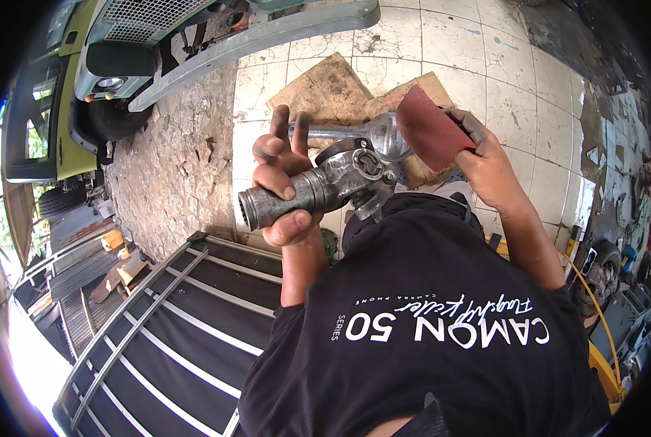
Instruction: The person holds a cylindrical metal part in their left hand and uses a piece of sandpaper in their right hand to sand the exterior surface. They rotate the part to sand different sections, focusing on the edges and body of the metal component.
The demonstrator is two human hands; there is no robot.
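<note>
My left hand (278,164) is closed around the splined sleeve of a greasy metal universal joint yoke (289,200), thumb below and a finger over the top, while other fingers stick up. The sleeve's hollow end points left. Its forked end with a round bearing cap (368,164) lies toward my lap. In my right hand (489,164) a reddish-brown sheet of sandpaper (433,131) is pinched by its right edge, bent and raised apart from the yoke. Just beyond the yoke is a silver metal part (387,136) with a rounded body and a rod reaching left.
Stained cardboard pieces (325,87) lie on the cracked white floor tiles (449,44). A green vehicle (85,131) with a grey bumper (267,40) stands at the far left. A black panel with metal bars (172,328) is at my near left. A yellow hose (595,306) hangs at right.
</note>
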